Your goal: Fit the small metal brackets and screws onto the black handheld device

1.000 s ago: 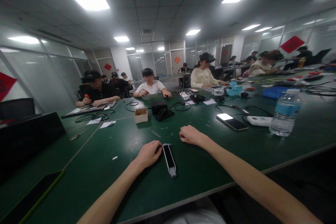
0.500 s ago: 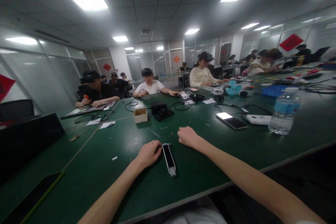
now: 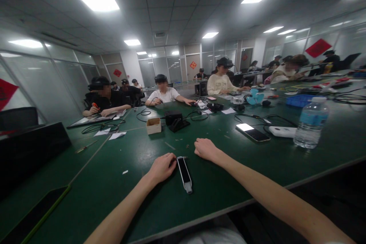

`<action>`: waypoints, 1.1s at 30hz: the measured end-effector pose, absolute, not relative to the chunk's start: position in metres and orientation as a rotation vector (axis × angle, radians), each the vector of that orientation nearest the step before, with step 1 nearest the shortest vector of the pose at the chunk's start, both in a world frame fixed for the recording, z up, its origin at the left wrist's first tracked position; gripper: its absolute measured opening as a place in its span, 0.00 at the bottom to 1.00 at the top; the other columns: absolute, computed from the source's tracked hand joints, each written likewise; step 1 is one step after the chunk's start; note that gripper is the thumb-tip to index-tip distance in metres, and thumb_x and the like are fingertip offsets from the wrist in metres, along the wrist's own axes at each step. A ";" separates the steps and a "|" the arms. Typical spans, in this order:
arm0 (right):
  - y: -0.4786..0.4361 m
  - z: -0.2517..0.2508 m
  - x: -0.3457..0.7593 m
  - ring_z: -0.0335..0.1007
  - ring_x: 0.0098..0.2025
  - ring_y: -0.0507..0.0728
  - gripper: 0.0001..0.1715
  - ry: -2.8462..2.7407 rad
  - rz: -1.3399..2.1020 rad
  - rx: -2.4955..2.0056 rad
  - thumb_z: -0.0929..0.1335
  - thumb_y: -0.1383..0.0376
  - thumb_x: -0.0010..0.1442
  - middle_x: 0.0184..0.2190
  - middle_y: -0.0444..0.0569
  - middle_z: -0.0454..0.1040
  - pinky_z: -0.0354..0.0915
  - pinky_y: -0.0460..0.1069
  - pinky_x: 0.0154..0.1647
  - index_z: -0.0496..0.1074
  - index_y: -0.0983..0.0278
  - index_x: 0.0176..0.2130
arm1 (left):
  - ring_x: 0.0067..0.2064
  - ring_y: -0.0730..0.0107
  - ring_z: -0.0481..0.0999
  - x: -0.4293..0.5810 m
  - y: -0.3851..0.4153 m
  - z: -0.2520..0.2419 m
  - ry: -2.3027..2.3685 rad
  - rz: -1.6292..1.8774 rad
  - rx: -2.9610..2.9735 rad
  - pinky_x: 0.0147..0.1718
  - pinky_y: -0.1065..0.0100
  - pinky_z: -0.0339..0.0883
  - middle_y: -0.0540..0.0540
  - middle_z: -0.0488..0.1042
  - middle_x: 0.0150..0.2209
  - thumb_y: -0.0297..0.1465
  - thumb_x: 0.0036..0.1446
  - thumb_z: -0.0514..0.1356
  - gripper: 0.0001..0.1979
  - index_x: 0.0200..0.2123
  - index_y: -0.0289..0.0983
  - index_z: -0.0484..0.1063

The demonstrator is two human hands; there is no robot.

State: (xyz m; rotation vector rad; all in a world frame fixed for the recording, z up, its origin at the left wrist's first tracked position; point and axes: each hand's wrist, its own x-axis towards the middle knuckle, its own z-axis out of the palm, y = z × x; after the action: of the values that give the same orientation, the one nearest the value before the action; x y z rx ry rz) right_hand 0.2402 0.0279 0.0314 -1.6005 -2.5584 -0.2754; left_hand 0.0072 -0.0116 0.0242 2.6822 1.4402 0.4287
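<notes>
My left hand [image 3: 163,167] rests on the green table [image 3: 137,206] with its fingers curled in, and I see nothing in it. Just right of its thumb lies a narrow device [image 3: 184,174] with a black face, a pale rim and a grey tip toward me. A gap between thumb and device is hard to make out. Farther right, my right hand [image 3: 206,149] lies on the tabletop as a loose fist, apart from the device. Its fingertips are hidden underneath, and nothing shows in it. Tiny metal bits [image 3: 188,146] lie between the hands.
A cardboard box [image 3: 153,126] and a black device [image 3: 175,121] stand ahead. To the right are a phone [image 3: 252,132], a white gadget [image 3: 282,132], a water bottle [image 3: 311,122] and a blue tray [image 3: 299,100]. A screwdriver [image 3: 87,146] lies left. Several people sit across the table.
The whole view has shifted very slightly to the right. Both hands and the narrow device keep their places on the table.
</notes>
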 end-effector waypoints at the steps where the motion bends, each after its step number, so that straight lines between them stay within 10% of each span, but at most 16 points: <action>1: 0.028 0.031 0.240 0.71 0.36 0.58 0.11 -2.556 -0.262 -1.601 0.63 0.69 0.58 0.36 0.59 0.73 0.64 0.48 0.34 0.74 0.72 0.35 | 0.38 0.66 0.73 0.007 -0.012 0.024 1.442 0.426 2.684 0.37 0.67 0.65 0.46 0.74 0.38 0.34 0.61 0.49 0.11 0.41 0.39 0.68; 33: 0.000 0.028 0.208 0.65 0.35 0.53 0.04 -2.337 0.274 -0.760 0.65 0.71 0.58 0.33 0.48 0.69 0.63 0.47 0.38 0.70 0.67 0.33 | 0.42 0.66 0.71 0.017 -0.023 0.036 1.300 0.661 2.897 0.42 0.65 0.64 0.46 0.73 0.40 0.31 0.60 0.54 0.07 0.42 0.39 0.68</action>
State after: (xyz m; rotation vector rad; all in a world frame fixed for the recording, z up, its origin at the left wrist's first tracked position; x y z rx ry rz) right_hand 0.2082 -0.0003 0.0279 -0.7598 -2.3369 0.2737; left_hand 0.0171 -0.0232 0.0363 2.8969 1.2997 0.6607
